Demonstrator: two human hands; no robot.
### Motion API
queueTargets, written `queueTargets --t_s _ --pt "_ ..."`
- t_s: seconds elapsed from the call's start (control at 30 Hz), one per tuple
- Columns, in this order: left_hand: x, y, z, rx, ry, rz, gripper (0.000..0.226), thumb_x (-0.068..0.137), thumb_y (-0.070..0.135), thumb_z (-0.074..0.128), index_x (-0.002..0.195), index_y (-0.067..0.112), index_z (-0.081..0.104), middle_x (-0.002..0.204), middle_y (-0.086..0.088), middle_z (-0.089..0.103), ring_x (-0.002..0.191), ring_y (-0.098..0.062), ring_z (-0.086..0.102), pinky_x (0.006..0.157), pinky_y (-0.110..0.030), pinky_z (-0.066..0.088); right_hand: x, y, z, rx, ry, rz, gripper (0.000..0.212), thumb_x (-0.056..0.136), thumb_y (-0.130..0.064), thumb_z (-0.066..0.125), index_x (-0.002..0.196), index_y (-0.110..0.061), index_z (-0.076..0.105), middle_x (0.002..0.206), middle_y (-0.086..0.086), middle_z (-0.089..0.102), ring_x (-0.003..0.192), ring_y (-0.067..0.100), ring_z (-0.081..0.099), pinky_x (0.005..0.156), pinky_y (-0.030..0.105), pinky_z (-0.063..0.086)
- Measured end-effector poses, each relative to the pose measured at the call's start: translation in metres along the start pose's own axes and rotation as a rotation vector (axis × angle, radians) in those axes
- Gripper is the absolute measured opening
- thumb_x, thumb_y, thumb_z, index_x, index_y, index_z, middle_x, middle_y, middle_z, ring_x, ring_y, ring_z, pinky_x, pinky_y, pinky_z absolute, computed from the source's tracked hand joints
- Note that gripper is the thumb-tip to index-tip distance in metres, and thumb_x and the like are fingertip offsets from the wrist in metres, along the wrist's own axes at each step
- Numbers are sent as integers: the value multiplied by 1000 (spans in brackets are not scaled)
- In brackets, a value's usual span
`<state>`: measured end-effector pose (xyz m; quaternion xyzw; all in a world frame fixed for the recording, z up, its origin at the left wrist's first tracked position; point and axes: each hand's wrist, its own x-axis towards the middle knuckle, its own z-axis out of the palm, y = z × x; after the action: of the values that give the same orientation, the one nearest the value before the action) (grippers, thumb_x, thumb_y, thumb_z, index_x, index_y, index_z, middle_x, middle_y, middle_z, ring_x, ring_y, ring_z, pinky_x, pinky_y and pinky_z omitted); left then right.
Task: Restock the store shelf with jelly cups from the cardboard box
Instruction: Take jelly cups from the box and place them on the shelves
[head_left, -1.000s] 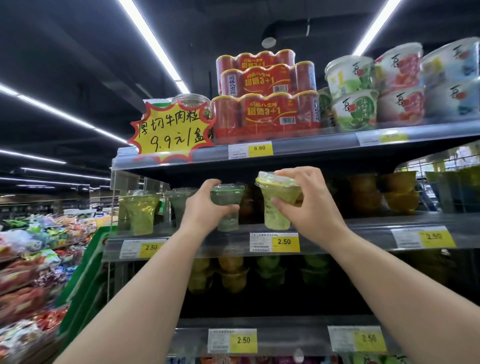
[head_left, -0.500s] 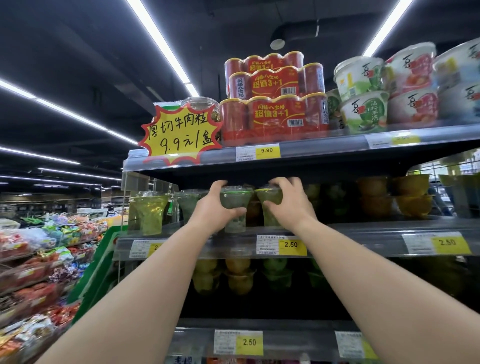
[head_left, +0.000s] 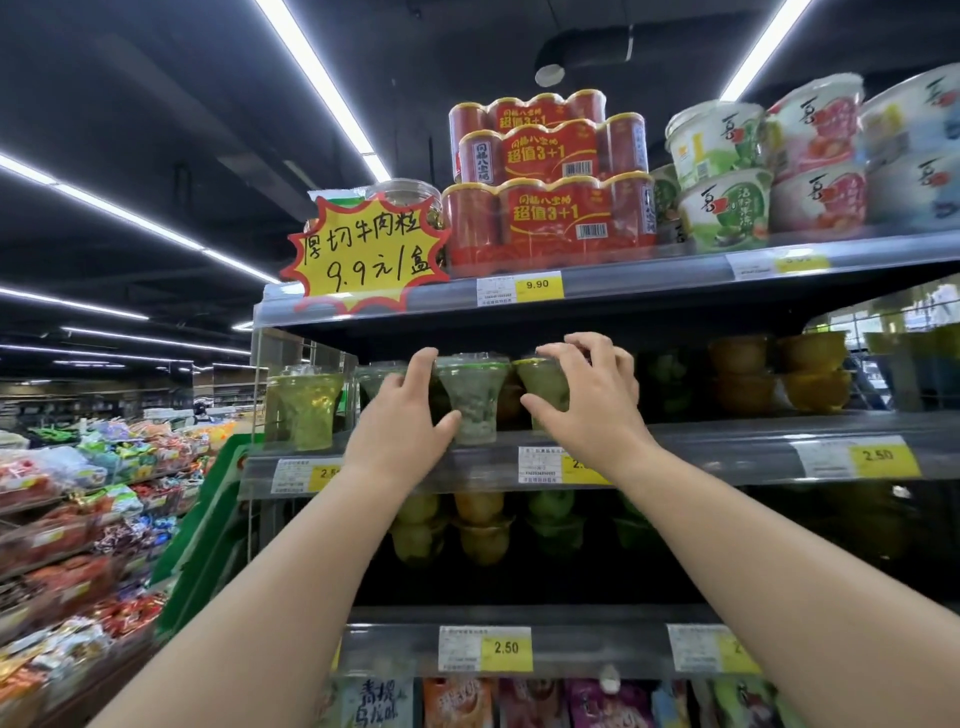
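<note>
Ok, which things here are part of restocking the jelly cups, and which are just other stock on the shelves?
In the job:
left hand gripping a green jelly cup
right hand round a second green jelly cup
middle shelf under both cups

Just there:
red can multipacks
white dessert tubs
starburst price sign
orange jelly cups
snack bags at left

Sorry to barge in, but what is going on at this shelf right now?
A person is stocking the middle shelf with jelly cups. The left hand grips one green jelly cup standing at the shelf's front edge, and the right hand holds a second green cup right beside it. Both cups are upright.
</note>
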<state>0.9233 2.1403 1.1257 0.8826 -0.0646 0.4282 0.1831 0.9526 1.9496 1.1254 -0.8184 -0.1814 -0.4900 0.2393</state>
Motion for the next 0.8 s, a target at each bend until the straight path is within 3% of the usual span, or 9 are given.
queueTargets --t_s 0.1,0.23,0.3,0.47,0.63,0.8 --pt "-22 -6 -2 -52 97 89 49 89 32 59 132 21 37 115 -7 48 89 -23 55 73 -30 47 -24 -12 -2 134 47 -97 26 86 -28 65 110 -18 61 107 -2 53 102 15 48 87 23 39" --pt "-54 -18 3 -89 113 133 13 87 35 59 92 23 58 78 11 57 73 -13 57 61 -24 40 -65 -30 -3 258 16 -91 4 89 -21 62 87 -18 64 74 -10 61 66 5 58 60 16 47" --pt "-74 -28 11 -139 38 90 14 87 36 60 77 26 57 65 13 57 68 -14 57 59 -27 43 -91 -36 6 287 -9 -38 6 88 -20 63 81 -19 63 64 -13 57 58 4 54 57 12 43" --pt "-134 -64 47 -248 -176 2 17 87 36 59 73 26 61 60 10 60 62 -11 58 60 -29 49 -173 -39 40 373 -100 145 9 88 -16 63 79 -16 63 62 -10 59 60 4 54 55 9 39" --pt "-229 -115 107 -314 -443 -119 21 91 37 56 77 22 61 61 5 62 61 -15 60 58 -34 48 -294 -26 90 415 -285 464 10 91 -23 59 82 -21 63 69 -5 64 64 9 61 61 27 50" --pt "-346 -162 188 -342 -716 -351 22 92 36 55 77 20 62 64 5 66 62 -9 62 53 -19 43 -422 -3 139 456 -409 796 16 91 -22 60 76 -27 60 69 2 64 64 17 64 63 37 55"
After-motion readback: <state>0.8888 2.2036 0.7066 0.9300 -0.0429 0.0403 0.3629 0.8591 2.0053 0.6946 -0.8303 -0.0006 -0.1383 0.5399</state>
